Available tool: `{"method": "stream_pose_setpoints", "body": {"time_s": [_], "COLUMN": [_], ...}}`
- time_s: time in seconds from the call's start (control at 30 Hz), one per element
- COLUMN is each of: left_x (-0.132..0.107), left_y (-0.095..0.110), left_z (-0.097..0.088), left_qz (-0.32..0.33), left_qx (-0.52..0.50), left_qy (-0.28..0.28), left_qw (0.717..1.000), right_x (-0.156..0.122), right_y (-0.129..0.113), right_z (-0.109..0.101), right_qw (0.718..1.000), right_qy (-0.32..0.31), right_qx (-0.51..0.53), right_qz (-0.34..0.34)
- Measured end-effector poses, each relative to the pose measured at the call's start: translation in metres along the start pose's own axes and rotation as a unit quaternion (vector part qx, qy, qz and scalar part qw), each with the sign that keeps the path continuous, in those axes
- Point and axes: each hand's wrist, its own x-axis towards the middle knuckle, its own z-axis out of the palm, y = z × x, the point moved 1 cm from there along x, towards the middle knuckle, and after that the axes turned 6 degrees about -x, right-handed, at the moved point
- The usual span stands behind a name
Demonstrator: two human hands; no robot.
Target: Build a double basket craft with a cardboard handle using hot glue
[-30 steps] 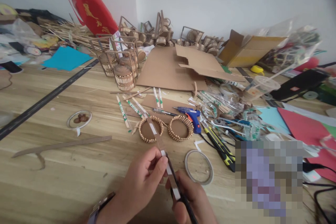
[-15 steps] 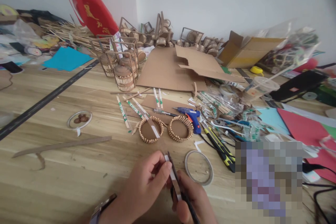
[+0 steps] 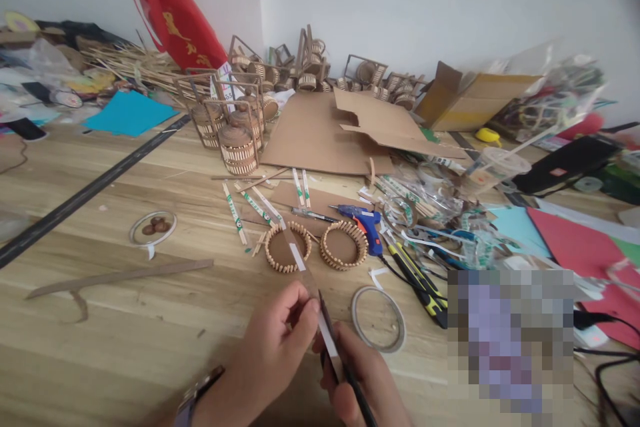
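My left hand (image 3: 273, 347) pinches a long thin cardboard strip (image 3: 299, 261) with white tape patches; the strip runs up and away over a round stick-rimmed tray (image 3: 287, 247). My right hand (image 3: 363, 380) is closed on a dark-handled cutting tool (image 3: 345, 370), either scissors or a knife, whose tip meets the strip just beside my left thumb. A second round stick-rimmed tray (image 3: 344, 245) lies to the right of the first. A wristwatch (image 3: 193, 397) shows on my left wrist.
A blue glue gun (image 3: 367, 220), a yellow-black utility knife (image 3: 415, 277) and a tape ring (image 3: 379, 317) lie right of my hands. Farther back are flat cardboard sheets (image 3: 320, 130), small woven baskets (image 3: 235, 140), a red bag (image 3: 173, 13), a blue sheet (image 3: 127, 113) and a lid (image 3: 153, 228).
The strip has slid through my fingers, its far end sitting lower over the left tray. Both hands have shifted slightly up and stay closed on strip and tool.
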Motion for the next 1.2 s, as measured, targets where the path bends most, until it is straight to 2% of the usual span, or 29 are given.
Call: {"method": "stream_pose_setpoints", "body": {"time_s": [0.17,0.37,0.6,0.87,1.1,1.2], "left_x": [0.001,0.0,-0.002,-0.002,0.006,0.005], "left_y": [-0.004,-0.003,-0.006,-0.006,-0.001,-0.001], "left_z": [0.0,0.0,0.003,0.004,-0.002,0.0], "left_qz": [0.008,0.009,0.017,-0.008,-0.028,-0.019], "left_qx": [0.023,0.036,0.07,0.035,-0.056,-0.061], "left_qy": [-0.003,-0.006,-0.036,-0.05,0.014,0.01], "left_qw": [1.0,0.999,0.997,0.998,0.998,0.998], "right_x": [-0.002,-0.002,-0.004,-0.004,-0.001,0.001], "right_y": [-0.006,-0.003,-0.016,-0.011,-0.008,-0.008], "right_z": [0.0,-0.001,-0.001,-0.001,0.001,0.0], "right_qw": [0.999,1.0,0.999,0.999,1.0,1.0], "right_qy": [0.033,0.01,0.046,0.041,0.0,-0.002], "right_qx": [-0.008,-0.004,-0.008,-0.005,-0.017,-0.017], "right_qz": [-0.005,0.029,-0.006,-0.005,0.025,0.019]}}
